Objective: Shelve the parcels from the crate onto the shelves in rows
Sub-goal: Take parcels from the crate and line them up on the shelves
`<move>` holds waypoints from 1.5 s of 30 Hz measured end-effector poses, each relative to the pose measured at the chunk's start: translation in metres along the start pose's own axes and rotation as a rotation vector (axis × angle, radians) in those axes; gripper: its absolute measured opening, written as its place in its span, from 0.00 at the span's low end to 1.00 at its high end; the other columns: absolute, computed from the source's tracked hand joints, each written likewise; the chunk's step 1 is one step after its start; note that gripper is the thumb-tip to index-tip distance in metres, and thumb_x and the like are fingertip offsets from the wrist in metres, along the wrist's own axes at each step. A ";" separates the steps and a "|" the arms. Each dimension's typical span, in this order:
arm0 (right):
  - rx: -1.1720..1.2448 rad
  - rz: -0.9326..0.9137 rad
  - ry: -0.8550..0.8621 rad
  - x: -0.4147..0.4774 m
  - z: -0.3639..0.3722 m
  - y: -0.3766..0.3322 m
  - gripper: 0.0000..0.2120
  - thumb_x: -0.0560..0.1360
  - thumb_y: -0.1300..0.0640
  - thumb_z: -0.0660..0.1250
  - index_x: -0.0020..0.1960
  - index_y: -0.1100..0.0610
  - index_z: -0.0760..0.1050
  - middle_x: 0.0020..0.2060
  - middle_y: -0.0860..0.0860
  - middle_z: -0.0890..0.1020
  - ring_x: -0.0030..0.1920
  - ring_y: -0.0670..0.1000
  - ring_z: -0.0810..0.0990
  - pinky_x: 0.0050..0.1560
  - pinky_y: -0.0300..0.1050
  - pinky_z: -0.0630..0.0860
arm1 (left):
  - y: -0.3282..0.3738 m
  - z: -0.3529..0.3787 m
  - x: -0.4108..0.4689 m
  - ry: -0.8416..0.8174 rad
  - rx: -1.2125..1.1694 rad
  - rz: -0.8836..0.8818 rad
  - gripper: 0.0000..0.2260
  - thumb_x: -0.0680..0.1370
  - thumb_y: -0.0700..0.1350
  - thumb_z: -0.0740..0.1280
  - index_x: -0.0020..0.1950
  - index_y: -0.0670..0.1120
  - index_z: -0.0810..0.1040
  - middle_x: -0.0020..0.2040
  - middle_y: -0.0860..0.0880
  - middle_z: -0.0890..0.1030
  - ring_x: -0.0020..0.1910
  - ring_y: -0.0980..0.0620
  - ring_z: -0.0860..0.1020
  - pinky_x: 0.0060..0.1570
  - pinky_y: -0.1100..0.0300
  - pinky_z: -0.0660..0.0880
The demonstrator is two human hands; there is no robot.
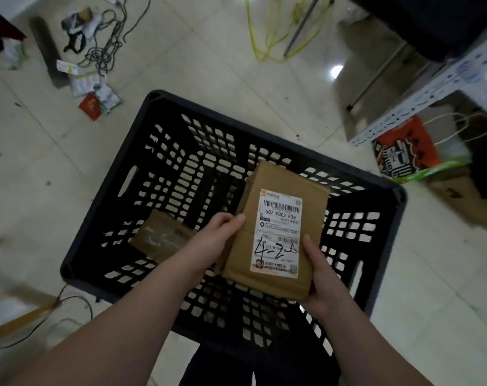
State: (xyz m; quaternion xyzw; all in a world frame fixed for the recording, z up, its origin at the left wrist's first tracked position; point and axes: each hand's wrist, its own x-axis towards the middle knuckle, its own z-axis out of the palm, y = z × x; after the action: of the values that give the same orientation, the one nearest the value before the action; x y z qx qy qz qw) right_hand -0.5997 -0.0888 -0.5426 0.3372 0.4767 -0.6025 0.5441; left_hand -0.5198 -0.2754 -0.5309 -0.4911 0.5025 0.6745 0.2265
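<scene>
Both bare forearms reach forward from the bottom of the view and meet over the crate. The left hand grips the left edge of the parcel, its thumb lying on the upper face and its fingers curled beneath. The right hand clasps the near right corner, thumb pressed along the edge beside the white label and fingers wrapped underneath. The parcel, a flat brown cardboard box, is held between them label side up, tilted a little, above the crate's open top and clear of its floor.

A second parcel, also brown cardboard, lies on the crate's bottom towards the left, partly hidden by the left wrist. The black latticed crate stands on the pale tiled floor. To the right, a white perforated shelf upright slants across the corner, with an orange printed bag on the floor just beside its foot. Further off lie a yellow cord, a tangle of black cables and a red packet among scattered papers
</scene>
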 end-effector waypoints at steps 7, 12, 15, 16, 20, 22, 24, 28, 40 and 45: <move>0.060 -0.105 -0.058 -0.076 0.003 -0.001 0.24 0.70 0.39 0.65 0.58 0.53 0.82 0.55 0.59 0.84 0.56 0.62 0.82 0.62 0.62 0.74 | 0.036 0.012 -0.067 -0.209 -0.007 0.048 0.24 0.68 0.61 0.70 0.57 0.51 0.72 0.55 0.46 0.79 0.50 0.47 0.78 0.38 0.56 0.75; 0.134 -0.208 -0.081 -0.142 0.003 0.000 0.27 0.70 0.40 0.65 0.63 0.55 0.80 0.57 0.60 0.83 0.57 0.61 0.82 0.60 0.57 0.75 | 0.051 0.031 -0.119 -0.258 0.066 0.141 0.25 0.63 0.58 0.72 0.55 0.53 0.70 0.52 0.49 0.79 0.47 0.50 0.77 0.38 0.57 0.72; 0.155 -0.316 -0.063 -0.183 -0.001 -0.003 0.30 0.69 0.40 0.65 0.66 0.55 0.76 0.58 0.60 0.82 0.59 0.61 0.81 0.58 0.56 0.76 | 0.064 0.046 -0.150 -0.292 0.114 0.208 0.28 0.58 0.59 0.75 0.55 0.55 0.74 0.54 0.47 0.82 0.54 0.45 0.79 0.52 0.45 0.76; 0.156 -0.351 -0.052 -0.197 -0.004 -0.004 0.31 0.68 0.40 0.66 0.67 0.55 0.76 0.58 0.60 0.82 0.59 0.61 0.81 0.56 0.55 0.77 | 0.070 0.054 -0.161 -0.308 0.137 0.234 0.29 0.57 0.60 0.75 0.55 0.55 0.74 0.55 0.47 0.82 0.56 0.45 0.79 0.54 0.44 0.76; 0.164 -0.504 0.004 -0.257 -0.023 -0.013 0.31 0.67 0.40 0.66 0.65 0.55 0.77 0.56 0.58 0.84 0.51 0.58 0.84 0.48 0.51 0.79 | 0.098 0.097 -0.203 -0.389 0.205 0.322 0.32 0.58 0.58 0.74 0.59 0.52 0.71 0.56 0.47 0.81 0.56 0.46 0.78 0.47 0.49 0.76; 0.193 -0.563 0.026 -0.285 -0.038 -0.016 0.28 0.66 0.40 0.66 0.61 0.53 0.79 0.54 0.56 0.85 0.49 0.56 0.85 0.46 0.49 0.78 | 0.107 0.123 -0.223 -0.431 0.235 0.357 0.32 0.59 0.57 0.74 0.61 0.51 0.71 0.58 0.46 0.81 0.58 0.44 0.78 0.53 0.45 0.76; 0.220 -0.625 0.038 -0.314 -0.058 -0.018 0.23 0.67 0.39 0.65 0.55 0.51 0.82 0.53 0.56 0.85 0.47 0.56 0.85 0.48 0.50 0.77 | 0.112 0.151 -0.244 -0.475 0.270 0.392 0.32 0.61 0.57 0.74 0.62 0.50 0.71 0.59 0.45 0.80 0.60 0.43 0.77 0.59 0.41 0.72; 0.270 -0.707 0.064 -0.366 -0.103 -0.020 0.23 0.66 0.40 0.67 0.55 0.52 0.83 0.55 0.57 0.84 0.53 0.60 0.83 0.63 0.63 0.72 | 0.114 0.205 -0.287 -0.588 0.351 0.454 0.28 0.62 0.59 0.74 0.59 0.57 0.71 0.58 0.51 0.81 0.61 0.47 0.76 0.59 0.45 0.73; 0.208 -0.983 0.147 -0.515 -0.295 -0.016 0.32 0.68 0.40 0.71 0.68 0.53 0.73 0.58 0.56 0.83 0.56 0.61 0.81 0.55 0.57 0.72 | 0.082 0.408 -0.396 -0.762 0.524 0.640 0.39 0.54 0.65 0.77 0.63 0.59 0.72 0.60 0.53 0.80 0.64 0.48 0.74 0.68 0.40 0.63; 0.168 -1.086 0.156 -0.576 -0.356 -0.028 0.32 0.68 0.43 0.73 0.68 0.53 0.72 0.60 0.57 0.82 0.58 0.63 0.80 0.51 0.53 0.75 | 0.083 0.482 -0.433 -0.776 0.551 0.749 0.45 0.55 0.65 0.76 0.69 0.53 0.69 0.63 0.52 0.78 0.67 0.48 0.71 0.70 0.43 0.61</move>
State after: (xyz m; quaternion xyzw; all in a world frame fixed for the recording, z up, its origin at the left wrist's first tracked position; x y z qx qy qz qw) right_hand -0.5630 0.4373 -0.1175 0.1289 0.5710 -0.8058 0.0898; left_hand -0.6163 0.2074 -0.1012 0.0778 0.6781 0.6832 0.2594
